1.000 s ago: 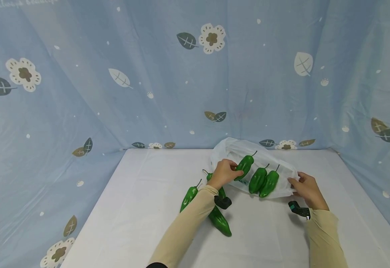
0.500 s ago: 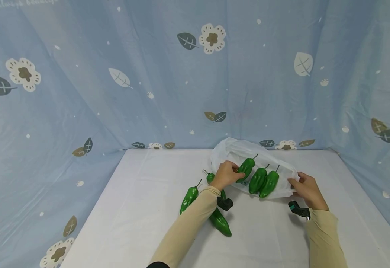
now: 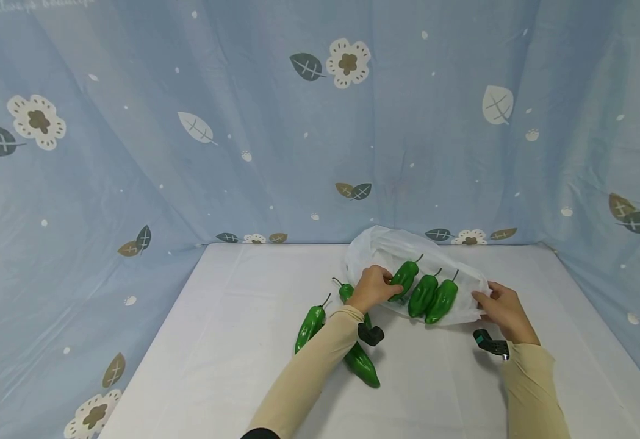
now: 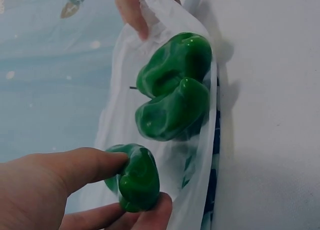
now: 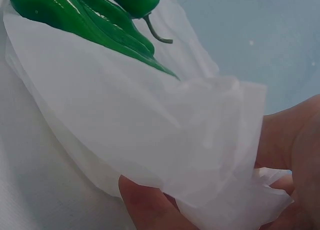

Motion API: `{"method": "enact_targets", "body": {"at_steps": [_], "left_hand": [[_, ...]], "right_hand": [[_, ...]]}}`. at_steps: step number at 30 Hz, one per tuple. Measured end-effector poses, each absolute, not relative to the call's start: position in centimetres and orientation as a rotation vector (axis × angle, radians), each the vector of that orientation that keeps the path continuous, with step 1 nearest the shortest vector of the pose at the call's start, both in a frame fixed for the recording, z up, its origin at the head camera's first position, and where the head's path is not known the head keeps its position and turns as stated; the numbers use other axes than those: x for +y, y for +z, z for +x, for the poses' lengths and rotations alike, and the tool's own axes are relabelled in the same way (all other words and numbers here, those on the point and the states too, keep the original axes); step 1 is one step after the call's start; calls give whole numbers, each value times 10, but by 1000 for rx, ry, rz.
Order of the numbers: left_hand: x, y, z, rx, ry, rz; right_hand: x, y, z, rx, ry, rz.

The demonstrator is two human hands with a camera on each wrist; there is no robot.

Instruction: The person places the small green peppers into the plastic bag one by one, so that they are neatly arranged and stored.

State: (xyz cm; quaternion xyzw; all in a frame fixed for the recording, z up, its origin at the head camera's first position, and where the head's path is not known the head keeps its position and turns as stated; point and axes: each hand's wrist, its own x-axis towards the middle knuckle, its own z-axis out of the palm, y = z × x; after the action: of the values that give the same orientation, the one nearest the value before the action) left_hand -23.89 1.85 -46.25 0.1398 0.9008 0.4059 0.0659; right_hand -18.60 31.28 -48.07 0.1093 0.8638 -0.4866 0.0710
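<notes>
My left hand pinches a green pepper between thumb and fingers, over the white plastic bag. In the head view that pepper slants with its stem up and to the right. Beside it, two more green peppers lie side by side on the bag's opened side. At the bag's right end, my right hand grips a bunched edge of the thin plastic, its fingers partly covered by the film in the right wrist view.
Several green peppers lie on the white table left of the bag: one by the left sleeve, another partly under the forearm, and one behind the wrist. A blue patterned curtain hangs behind and at both sides.
My left hand has shifted slightly right and down with its pepper, bringing it nearer the other two on the bag. My right hand and the bag have stayed in place.
</notes>
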Motion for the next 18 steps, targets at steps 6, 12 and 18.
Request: {"method": "enact_targets", "body": {"at_steps": [6, 12, 18], "left_hand": [[20, -465, -239, 2719, 1215, 413], [23, -464, -236, 2724, 1202, 408], [24, -461, -233, 2735, 1175, 416]], "right_hand": [[314, -483, -187, 2584, -1471, 345], [314, -482, -187, 2586, -1464, 330], [314, -482, -187, 2585, -1467, 331]]}}
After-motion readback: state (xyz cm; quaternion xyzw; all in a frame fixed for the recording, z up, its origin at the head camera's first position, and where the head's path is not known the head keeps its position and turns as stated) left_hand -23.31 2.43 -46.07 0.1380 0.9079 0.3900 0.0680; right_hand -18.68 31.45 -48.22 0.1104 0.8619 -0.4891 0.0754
